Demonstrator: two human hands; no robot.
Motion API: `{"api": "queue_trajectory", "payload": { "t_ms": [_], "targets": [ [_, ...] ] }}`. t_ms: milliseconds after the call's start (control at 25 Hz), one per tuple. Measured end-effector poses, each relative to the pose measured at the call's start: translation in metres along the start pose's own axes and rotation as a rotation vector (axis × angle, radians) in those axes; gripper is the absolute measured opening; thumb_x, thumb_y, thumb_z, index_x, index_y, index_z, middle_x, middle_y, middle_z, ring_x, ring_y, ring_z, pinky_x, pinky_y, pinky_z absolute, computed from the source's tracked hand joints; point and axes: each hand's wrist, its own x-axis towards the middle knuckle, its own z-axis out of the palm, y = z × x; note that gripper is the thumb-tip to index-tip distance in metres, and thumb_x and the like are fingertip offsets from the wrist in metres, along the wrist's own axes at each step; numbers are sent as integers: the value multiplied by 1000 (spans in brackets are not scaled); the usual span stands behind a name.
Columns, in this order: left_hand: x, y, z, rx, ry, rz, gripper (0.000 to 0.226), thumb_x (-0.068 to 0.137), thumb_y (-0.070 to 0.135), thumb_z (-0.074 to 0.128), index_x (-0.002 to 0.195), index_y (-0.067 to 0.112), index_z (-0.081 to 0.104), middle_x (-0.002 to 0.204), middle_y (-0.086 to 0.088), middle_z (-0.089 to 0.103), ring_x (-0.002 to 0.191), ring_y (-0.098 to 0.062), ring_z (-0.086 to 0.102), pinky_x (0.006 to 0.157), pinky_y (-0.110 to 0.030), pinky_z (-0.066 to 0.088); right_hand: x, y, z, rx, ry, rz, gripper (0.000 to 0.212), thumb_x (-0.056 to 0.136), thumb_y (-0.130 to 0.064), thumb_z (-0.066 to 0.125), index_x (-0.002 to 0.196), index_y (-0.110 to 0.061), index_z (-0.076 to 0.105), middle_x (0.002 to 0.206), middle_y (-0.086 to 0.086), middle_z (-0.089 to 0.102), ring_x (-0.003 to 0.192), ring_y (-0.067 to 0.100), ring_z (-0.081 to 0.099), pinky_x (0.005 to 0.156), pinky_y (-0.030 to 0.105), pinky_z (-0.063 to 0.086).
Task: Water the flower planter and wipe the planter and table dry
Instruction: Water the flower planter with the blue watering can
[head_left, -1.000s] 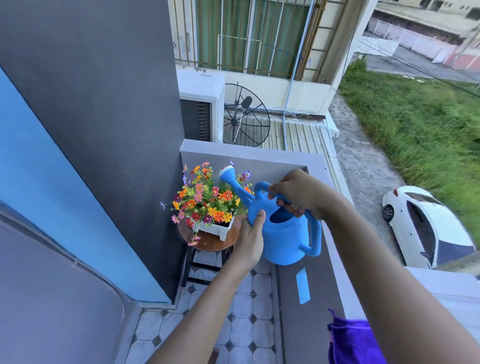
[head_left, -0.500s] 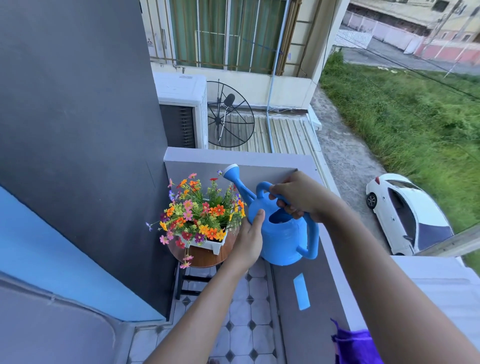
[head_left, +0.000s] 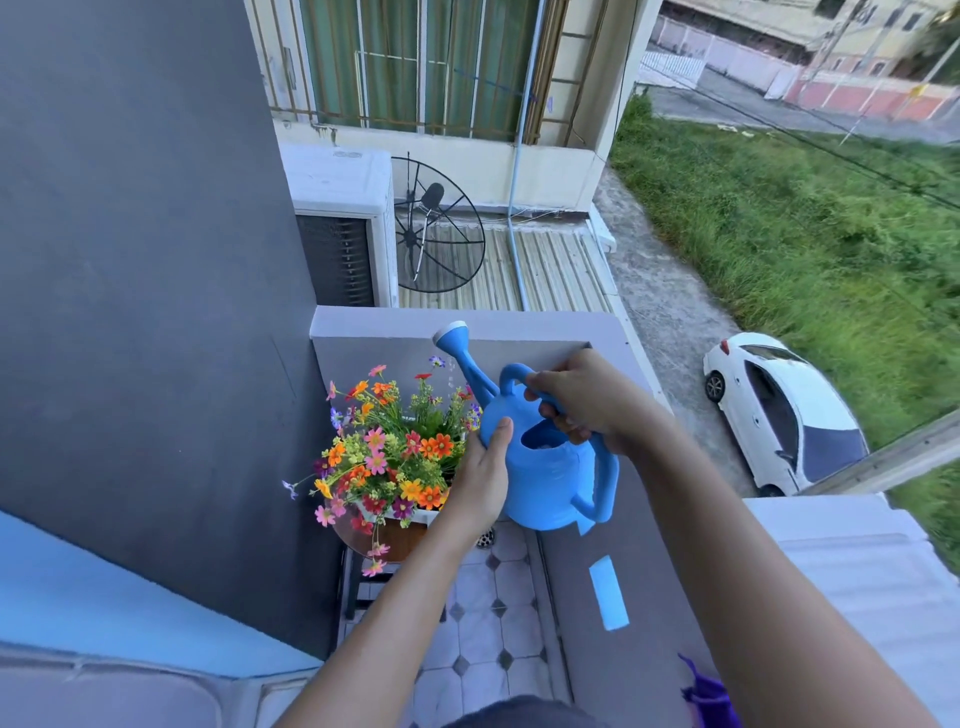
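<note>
— Where's the can?
— I see the blue watering can (head_left: 545, 467) held beside the flower planter (head_left: 395, 457) on the round desk (head_left: 395, 538).
— Grips?
— Right hand (head_left: 587, 400) wraps the handle; left hand (head_left: 485, 467) lies flat against its side.

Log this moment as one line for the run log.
phase: watering | right hand: grips watering can top handle | left hand: steadies can body | spout: above flower planter | wiping: not begun

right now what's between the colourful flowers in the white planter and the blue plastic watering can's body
In the head view, the left hand lies there, its palm pressed flat against the blue plastic watering can, right beside the colourful flowers.
</note>
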Motion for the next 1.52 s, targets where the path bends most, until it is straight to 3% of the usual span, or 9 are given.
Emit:
{"api": "queue_trajectory", "payload": {
  "t_ms": [80,240,520,720,760,920,1240,1400,1520],
  "targets": [
    [2,1,-6,12,-10,9,21,95,53,45,107,37,50,121,-8,64,108,-24,64,97,-53,50,-1,2,4,35,22,8,28,98,-17,55,92,7,69,64,13,48,42,18,31,40,20,29],
    [4,-1,-12,53,-52,7,56,79,70,50,117,30,52,119,-9,66,107,-27,65,97,-57,49,-8,14,13,144,82,30,29,96,-15,55,97,10,68,66,14,48,42,18,33,40,22,29],
    [8,-16,-6,201,-108,55,46,78,71,53,108,36,63,108,1,73,99,-23,70,91,-56,53,-45,54,24,604,238,86,20,102,-16,52,97,0,63,69,8,48,40,11,34,41,21,28],
    [-1,-27,34,368,-178,108,40,95,56,43,126,33,55,116,18,62,106,-6,57,78,-16,43,-69,95,20,899,420,103,16,104,-13,48,95,-3,57,66,5,46,42,12,34,40,22,27],
    [0,-30,44,408,-212,117,39,95,55,43,125,34,54,115,19,61,107,-6,56,78,-14,41,-72,102,17,932,460,106,16,104,-13,47,96,-4,57,66,5,46,43,12,34,40,22,27],
    [7,-60,125,492,-408,104,31,96,48,48,122,33,57,112,17,66,107,-5,60,83,-21,44,-85,160,-29,1051,695,147,16,105,-13,46,93,-7,54,68,5,46,41,12,35,40,22,29],
    [30,-93,182,507,-606,32,41,95,44,52,132,25,56,123,11,67,115,-1,58,97,-21,43,-83,203,-50,1219,883,169,19,110,-18,43,100,-6,55,72,6,48,44,13,42,45,25,38],
    [46,-113,212,569,-658,-24,63,84,62,51,138,30,51,128,12,64,122,-4,55,107,-35,42,-79,230,-63,1298,958,193,19,110,-19,43,99,-7,54,73,6,48,47,14,43,49,25,41],
    [58,-124,225,568,-669,-52,64,86,59,54,140,26,50,132,10,63,123,-6,56,109,-37,42,-70,241,-65,1399,986,196,18,110,-20,43,98,-9,52,72,4,48,50,14,45,51,24,44]
  ]
}}
